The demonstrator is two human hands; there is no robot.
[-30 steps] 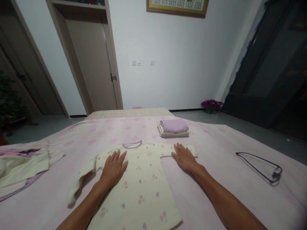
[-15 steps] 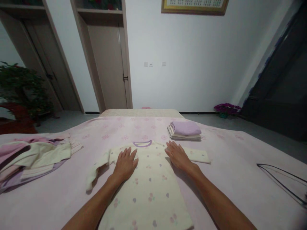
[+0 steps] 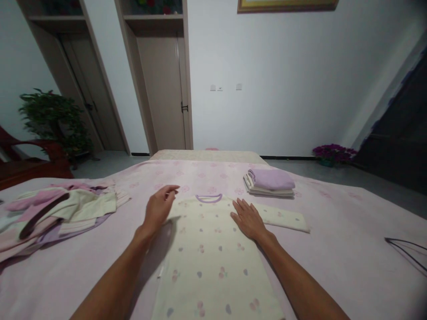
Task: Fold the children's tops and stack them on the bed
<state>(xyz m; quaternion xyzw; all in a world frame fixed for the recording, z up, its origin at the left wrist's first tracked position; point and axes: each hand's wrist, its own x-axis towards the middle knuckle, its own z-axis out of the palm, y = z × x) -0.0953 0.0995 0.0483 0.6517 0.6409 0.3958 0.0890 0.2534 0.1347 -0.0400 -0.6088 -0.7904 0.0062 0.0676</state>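
Observation:
A cream child's shirt [image 3: 213,258] with small flower prints and a lilac collar lies flat on the pink bed cover [image 3: 333,231]. My right hand [image 3: 247,218] rests flat on its right shoulder, fingers stretched out. My left hand [image 3: 159,208] is raised at the shirt's left shoulder, fingers curled as in a pinch; what they hold is hidden. The left sleeve is out of sight. The right sleeve [image 3: 287,218] still lies out to the side.
A folded stack with a lilac piece on top [image 3: 269,182] sits behind the shirt. A heap of loose clothes [image 3: 56,211] lies at the left. A dark wire hanger [image 3: 407,251] lies at the right edge. Doors, a potted plant [image 3: 55,120] and purple flowers stand beyond.
My left hand has lifted off the shirt and moved to its left shoulder; the left sleeve that lay out to the side no longer shows. The view has swung left.

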